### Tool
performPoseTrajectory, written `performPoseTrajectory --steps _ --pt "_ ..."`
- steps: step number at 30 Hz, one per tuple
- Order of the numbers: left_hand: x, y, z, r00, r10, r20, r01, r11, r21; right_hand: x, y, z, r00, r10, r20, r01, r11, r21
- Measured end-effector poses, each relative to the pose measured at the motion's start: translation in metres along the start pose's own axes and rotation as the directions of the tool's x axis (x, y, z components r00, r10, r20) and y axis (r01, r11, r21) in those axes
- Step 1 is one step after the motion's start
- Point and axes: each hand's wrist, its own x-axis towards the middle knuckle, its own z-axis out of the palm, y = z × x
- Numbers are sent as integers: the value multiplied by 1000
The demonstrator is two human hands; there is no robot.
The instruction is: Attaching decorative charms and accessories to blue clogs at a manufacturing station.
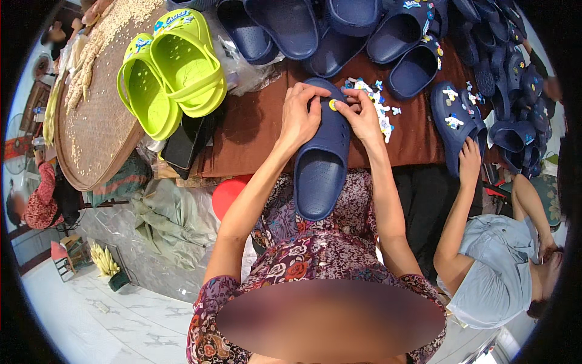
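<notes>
A navy blue clog [320,164] lies lengthwise between my hands, its heel end over my lap and its toe on the brown table [254,130]. My left hand [298,115] grips the left side of the toe. My right hand [362,115] presses a small yellow charm [332,104] onto the top of the toe with thumb and fingers. Just beyond my right hand lies a small heap of white and blue charms [379,103].
A pair of lime green clogs [173,73] sits at the table's left, next to a round woven tray [100,127] of grain. Many navy clogs [388,36] are piled at the back and right. Another person's hand [468,159] rests on decorated clogs [458,115] at right.
</notes>
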Motion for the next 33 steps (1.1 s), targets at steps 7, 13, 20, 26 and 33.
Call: performPoseTrajectory --steps 7,13,20,26,33 --pt "-2 -6 2 999 -4 -33 2 999 -33 -15 -1 9 953 -296 -69 267 922 -280" --pt "-6 -7 -5 999 -35 -22 31 984 -175 -27 -13 2 931 -365 -32 345 903 -257" --pt "-53 8 -24 987 -151 -52 129 948 -290 -21 -20 3 922 -386 7 369 876 -311" --pt "-87 9 -23 986 -130 -105 98 958 -268 -22 -19 16 946 -281 -161 229 931 -284" --pt "-102 7 -21 991 -102 -85 77 963 -259 -37 -11 17 934 -311 -174 246 917 -315"
